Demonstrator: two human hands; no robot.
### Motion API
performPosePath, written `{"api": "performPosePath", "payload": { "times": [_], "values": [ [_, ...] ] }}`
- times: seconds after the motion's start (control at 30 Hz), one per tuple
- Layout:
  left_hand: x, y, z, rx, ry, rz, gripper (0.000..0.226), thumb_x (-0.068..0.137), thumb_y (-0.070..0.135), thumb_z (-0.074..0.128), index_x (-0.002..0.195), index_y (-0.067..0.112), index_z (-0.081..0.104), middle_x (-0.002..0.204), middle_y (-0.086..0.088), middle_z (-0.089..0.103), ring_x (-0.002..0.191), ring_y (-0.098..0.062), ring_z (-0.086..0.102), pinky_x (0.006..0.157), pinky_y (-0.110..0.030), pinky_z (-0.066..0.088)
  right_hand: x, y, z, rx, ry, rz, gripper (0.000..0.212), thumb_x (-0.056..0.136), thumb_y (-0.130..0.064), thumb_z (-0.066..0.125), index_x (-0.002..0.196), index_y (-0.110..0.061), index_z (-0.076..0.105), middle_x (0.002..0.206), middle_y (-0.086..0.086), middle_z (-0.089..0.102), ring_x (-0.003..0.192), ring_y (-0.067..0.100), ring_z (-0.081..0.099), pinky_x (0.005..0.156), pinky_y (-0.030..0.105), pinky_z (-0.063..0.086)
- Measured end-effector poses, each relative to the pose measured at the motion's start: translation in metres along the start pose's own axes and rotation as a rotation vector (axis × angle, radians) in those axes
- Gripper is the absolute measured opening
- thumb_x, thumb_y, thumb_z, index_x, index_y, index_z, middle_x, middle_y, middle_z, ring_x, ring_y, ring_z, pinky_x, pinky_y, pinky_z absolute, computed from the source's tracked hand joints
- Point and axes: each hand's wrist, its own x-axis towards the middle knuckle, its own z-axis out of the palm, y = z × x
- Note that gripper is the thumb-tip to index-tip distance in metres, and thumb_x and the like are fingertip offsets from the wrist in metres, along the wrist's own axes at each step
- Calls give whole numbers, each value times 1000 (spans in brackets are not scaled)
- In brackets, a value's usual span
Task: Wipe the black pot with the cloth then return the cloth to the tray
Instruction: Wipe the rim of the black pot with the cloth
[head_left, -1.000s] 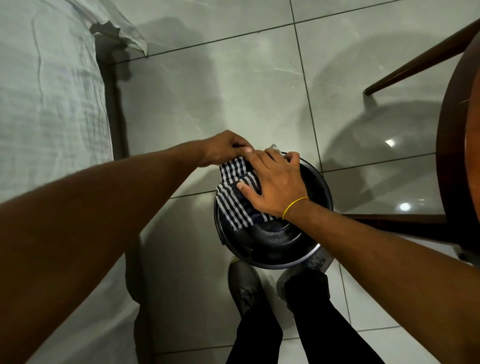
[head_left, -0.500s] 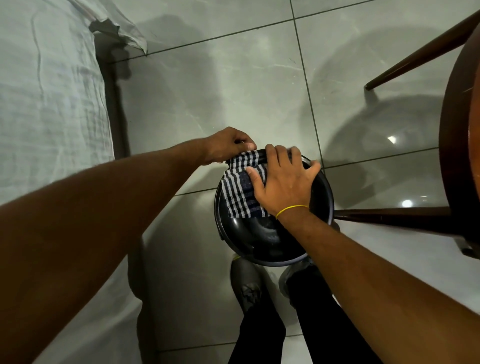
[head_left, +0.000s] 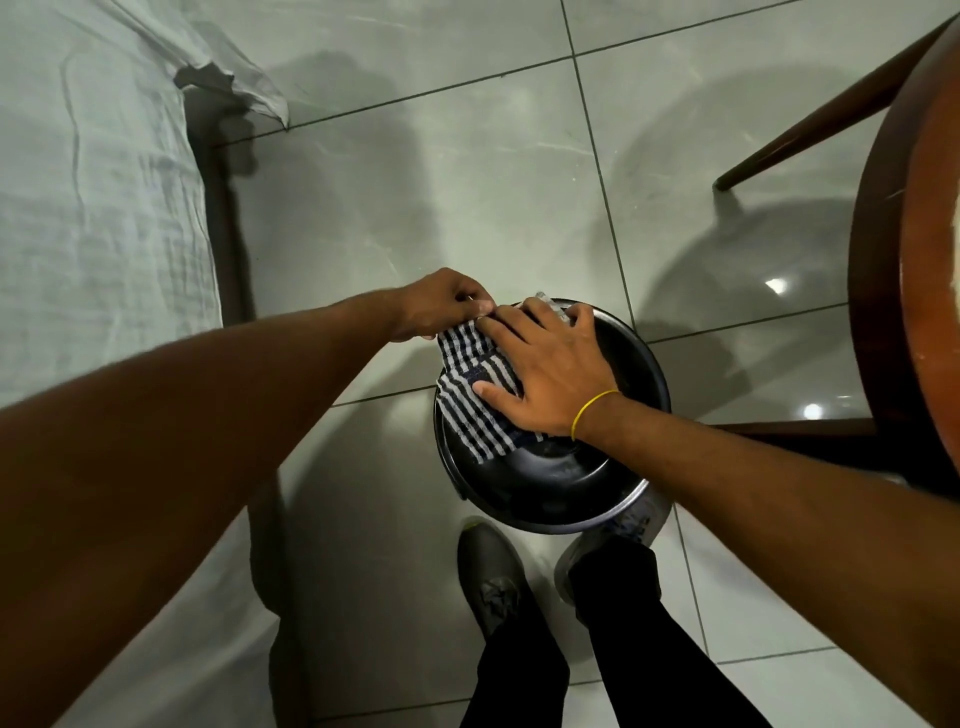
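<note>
The black pot (head_left: 550, 483) is held in the air above the tiled floor, its round dark surface facing me. A dark blue and white striped cloth (head_left: 475, 408) lies on the pot's left part. My right hand (head_left: 545, 374), a yellow band on its wrist, presses flat on the cloth with fingers spread. My left hand (head_left: 441, 306) pinches the pot's far left rim, its fingertips touching the cloth's top edge. No tray is in view.
A table under a pale wrinkled cloth (head_left: 93, 208) fills the left side. A round dark wooden table (head_left: 914, 260) with slanted legs stands at the right. My two shoes (head_left: 493, 577) and dark trousers are on the grey floor tiles below the pot.
My right hand has slid with the cloth over the pot, up toward the far rim and back down to the left. The left hand keeps its grip at the rim.
</note>
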Motion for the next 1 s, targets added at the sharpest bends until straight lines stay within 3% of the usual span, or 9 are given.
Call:
{"api": "performPosePath", "payload": {
  "times": [0.07,0.13,0.27,0.43,0.57,0.67,0.8,0.9,1.0],
  "values": [
    [-1,-3,3,-15,24,11,30,108,29,56,123,7,71,109,-9,76,98,-26,72,70,-30,61,1,6,-3,-26,-17,-40,82,99,-78,37,162,-25,43,162,-1,50,145,33,49,108,63,38],
    [-1,-6,7,-32,41,26,31,109,27,55,125,6,70,106,-7,75,91,-19,70,63,-21,56,-2,6,-2,-51,-7,-47,81,102,-78,34,164,-25,42,162,0,49,145,34,49,108,64,38],
    [1,-4,13,-24,50,33,30,109,24,55,124,3,69,95,2,68,77,-7,61,52,-6,46,-16,0,5,-60,57,137,79,103,-78,32,161,-25,44,156,2,53,145,34,49,105,60,34],
    [1,-3,14,-15,65,-16,29,109,30,54,124,13,70,104,-1,72,84,-11,64,52,-14,48,-40,3,6,14,116,482,75,104,-76,35,154,-22,48,152,5,52,138,32,51,103,59,39],
    [3,-8,20,-58,95,-27,27,108,33,56,118,14,71,97,-4,71,80,-16,63,60,-25,48,-74,10,15,77,133,689,77,104,-74,36,160,-21,42,159,9,48,143,34,48,105,64,41],
    [7,-6,19,-72,100,-52,26,107,33,58,117,13,71,98,-3,71,83,-15,65,64,-25,49,-91,9,19,140,130,792,81,104,-73,33,162,-18,40,162,12,47,147,37,47,105,67,43],
    [10,-1,18,-36,116,-58,26,107,31,57,118,12,70,96,1,69,81,-10,62,60,-20,45,-95,-5,16,171,138,865,88,102,-74,33,166,-14,34,170,14,39,155,39,39,111,68,40],
    [12,-1,12,-20,137,-76,26,107,32,57,118,12,70,94,2,68,77,-7,61,55,-16,44,-90,-17,17,181,142,758,95,101,-75,43,172,-14,22,180,13,21,165,39,25,118,69,32],
    [15,-1,6,-25,147,-86,26,107,31,57,118,11,70,89,2,66,71,-8,59,48,-12,43,-78,-23,24,197,101,664,102,99,-84,34,175,-19,14,185,8,9,170,36,12,126,74,20]
  ]
}}
